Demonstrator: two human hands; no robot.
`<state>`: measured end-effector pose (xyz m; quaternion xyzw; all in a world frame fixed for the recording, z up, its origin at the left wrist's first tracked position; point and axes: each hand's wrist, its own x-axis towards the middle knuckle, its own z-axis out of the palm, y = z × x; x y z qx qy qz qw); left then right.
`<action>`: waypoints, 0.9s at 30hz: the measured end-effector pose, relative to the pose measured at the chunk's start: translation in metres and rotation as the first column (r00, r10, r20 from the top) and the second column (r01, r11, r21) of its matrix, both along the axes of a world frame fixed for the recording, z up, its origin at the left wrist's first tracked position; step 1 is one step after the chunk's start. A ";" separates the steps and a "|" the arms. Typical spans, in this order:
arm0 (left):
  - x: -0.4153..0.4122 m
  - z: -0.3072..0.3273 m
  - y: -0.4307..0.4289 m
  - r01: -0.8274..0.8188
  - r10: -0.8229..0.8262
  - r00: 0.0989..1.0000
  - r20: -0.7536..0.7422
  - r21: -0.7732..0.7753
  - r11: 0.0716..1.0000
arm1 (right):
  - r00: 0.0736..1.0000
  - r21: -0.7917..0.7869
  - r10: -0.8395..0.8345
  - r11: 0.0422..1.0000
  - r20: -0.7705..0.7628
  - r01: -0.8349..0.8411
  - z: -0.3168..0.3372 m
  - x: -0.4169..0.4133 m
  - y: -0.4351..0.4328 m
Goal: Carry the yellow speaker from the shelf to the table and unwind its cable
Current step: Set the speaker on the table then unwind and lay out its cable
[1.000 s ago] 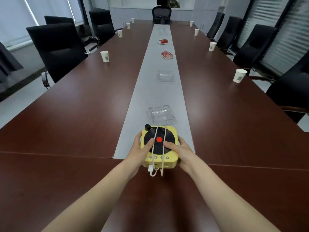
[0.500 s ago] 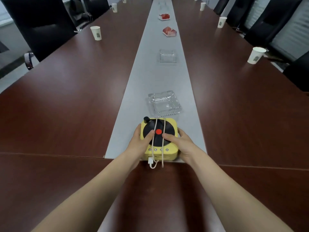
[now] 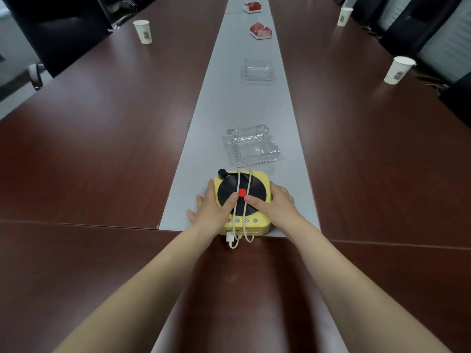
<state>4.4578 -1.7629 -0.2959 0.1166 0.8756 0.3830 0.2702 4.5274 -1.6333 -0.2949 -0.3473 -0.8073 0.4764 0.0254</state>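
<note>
The yellow speaker (image 3: pixel 260 226), with a black disc and red dot on top, stands on the near end of the grey runner (image 3: pixel 242 105) on the long brown table (image 3: pixel 102 149). A white cable (image 3: pixel 245 217) is wound twice over it, front to back, and its white plug (image 3: pixel 230 236) hangs at the front edge. My left hand (image 3: pixel 211 207) lies against the speaker's left side, fingers fanned out on the runner, thumb on the disc. My right hand (image 3: pixel 275 202) clasps the right side, its thumb on the disc beside the cable.
A glass ashtray (image 3: pixel 252 146) sits just beyond the speaker, a second one (image 3: pixel 258 70) farther along, then red-and-white boxes (image 3: pixel 260 30). Paper cups (image 3: pixel 144 31) (image 3: pixel 398 70) stand near the table's long sides. Black chairs (image 3: pixel 58 29) line both sides.
The view has tilted down and closer. The speaker has settled on the runner, and my left fingers have spread from its side out onto the runner.
</note>
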 end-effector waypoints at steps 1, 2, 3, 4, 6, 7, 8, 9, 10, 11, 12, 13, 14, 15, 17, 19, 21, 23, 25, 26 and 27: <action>0.000 0.001 0.000 0.010 -0.010 1.000 -0.018 -0.026 1.000 | 0.999 0.043 0.011 0.999 0.034 -0.012 0.001 -0.001 0.000; 0.000 0.002 0.000 0.019 -0.021 0.999 -0.032 -0.048 0.999 | 0.998 0.075 0.018 0.997 0.062 -0.023 0.002 -0.001 0.000; 0.000 0.004 0.000 0.026 -0.029 0.999 -0.032 -0.068 0.997 | 0.996 0.104 0.029 0.994 0.086 -0.038 0.005 -0.001 -0.001; 0.000 0.005 0.000 0.033 -0.036 0.999 -0.028 -0.088 0.996 | 0.993 0.122 0.037 0.991 0.108 -0.050 0.007 0.000 -0.002; -0.002 0.007 0.000 0.047 -0.050 0.999 -0.016 -0.129 0.991 | 0.991 0.131 0.046 0.989 0.128 -0.063 0.010 0.001 -0.003; -0.002 0.008 0.000 0.051 -0.054 0.998 -0.014 -0.148 0.988 | 0.991 0.139 0.046 0.988 0.129 -0.064 0.011 0.002 -0.004; -0.002 0.009 0.001 0.051 -0.054 0.998 -0.013 -0.160 0.986 | 0.992 0.141 0.041 0.988 0.123 -0.058 0.010 0.001 -0.004; -0.002 0.010 0.001 0.048 -0.050 0.999 -0.008 -0.166 0.985 | 0.993 0.131 0.028 0.990 0.116 -0.044 0.010 0.002 -0.004; -0.002 0.010 0.002 0.042 -0.043 0.999 0.000 -0.168 0.985 | 0.995 0.109 0.013 0.994 0.103 -0.024 0.007 0.002 -0.003; -0.002 0.011 0.002 0.032 -0.031 0.999 0.012 -0.166 0.986 | 0.996 0.077 -0.004 0.997 0.085 -0.003 0.002 0.003 -0.001; -0.001 0.011 0.002 0.018 -0.015 1.000 0.022 -0.162 0.987 | 0.998 0.039 -0.020 0.999 0.057 0.018 0.000 0.004 0.000; 0.001 0.012 0.002 0.004 0.001 1.000 0.029 -0.152 0.988 | 0.999 -0.003 -0.041 0.999 0.027 0.041 0.002 0.006 -0.001; 0.002 0.012 0.003 -0.011 0.015 0.999 0.033 -0.137 0.990 | 0.998 -0.049 -0.064 0.997 -0.004 0.064 0.006 0.009 -0.003; 0.003 0.013 0.003 -0.026 0.030 0.999 0.030 -0.119 0.993 | 0.995 -0.086 -0.091 0.992 -0.029 0.088 0.014 0.011 -0.006; 0.005 0.015 0.006 -0.049 0.049 0.999 -0.006 -0.088 0.995 | 0.989 -0.142 -0.133 0.982 -0.060 0.124 0.018 0.012 -0.005; 0.005 0.016 0.011 -0.060 0.055 0.997 -0.063 -0.073 0.996 | 0.985 -0.143 -0.153 0.980 -0.081 0.141 0.017 0.011 -0.001; 0.006 0.017 0.018 -0.059 0.049 0.991 -0.125 -0.075 0.995 | 0.980 -0.138 -0.162 0.980 -0.114 0.146 0.021 0.007 0.000; 0.006 0.017 0.024 -0.056 0.040 0.984 -0.173 -0.088 0.995 | 0.980 -0.109 -0.154 0.984 -0.128 0.141 0.024 0.002 -0.002; 0.003 0.017 0.028 -0.077 0.056 0.980 -0.191 -0.106 0.991 | 0.982 -0.082 -0.134 0.989 -0.133 0.124 0.026 -0.004 -0.006; 0.002 0.017 0.030 -0.091 0.067 0.979 -0.195 -0.116 0.989 | 0.984 -0.074 -0.121 0.991 -0.131 0.112 0.026 -0.007 -0.008; 0.000 0.017 0.032 -0.100 0.073 0.977 -0.201 -0.126 0.987 | 0.986 -0.069 -0.109 0.992 -0.123 0.101 0.024 -0.010 -0.009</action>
